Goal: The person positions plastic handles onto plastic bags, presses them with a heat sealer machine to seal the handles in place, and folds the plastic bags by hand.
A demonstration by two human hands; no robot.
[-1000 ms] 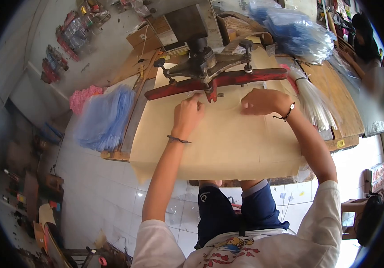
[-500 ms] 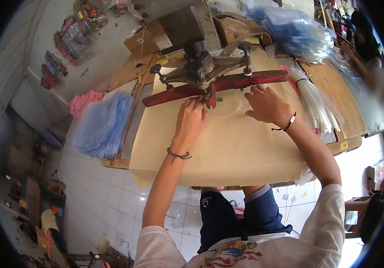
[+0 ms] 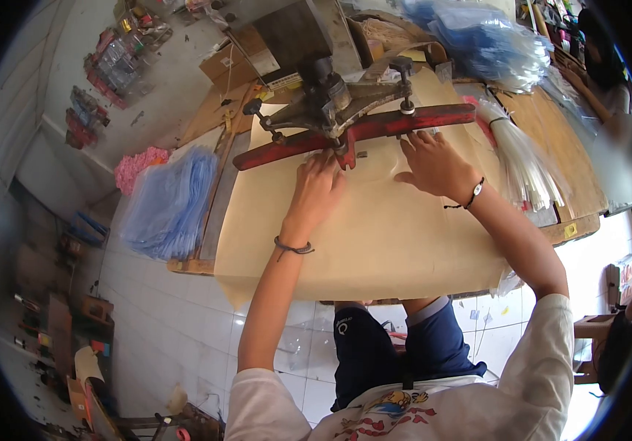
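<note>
A red metal bar [image 3: 286, 149] of a press spans the tan sheet [image 3: 360, 250] on the table. Against the bar's near edge, left of its middle, rests my left hand [image 3: 318, 187]. Its fingers lie forward on the sheet, and the tips are partly hidden at the bar. My right hand [image 3: 439, 170] lies palm down right of the middle, thumb apart and fingertips at the bar. Between the hands there appears a faint clear plastic piece [image 3: 382, 170], its outline hard to make out. Above the bar stands the dark press head [image 3: 323, 95] with its screw knobs.
Bluish plastic bags [image 3: 169, 206] are stacked at the left, beside a pink bundle [image 3: 139, 167]. On the right lies a tied bundle of clear strips [image 3: 522, 162]. More plastic bags [image 3: 485, 48] are piled behind it. Another person [image 3: 602, 66] is at the far right.
Both hands have shifted slightly forward, and the right fingers reach a little farther toward the bar. The whole view has moved slightly.
</note>
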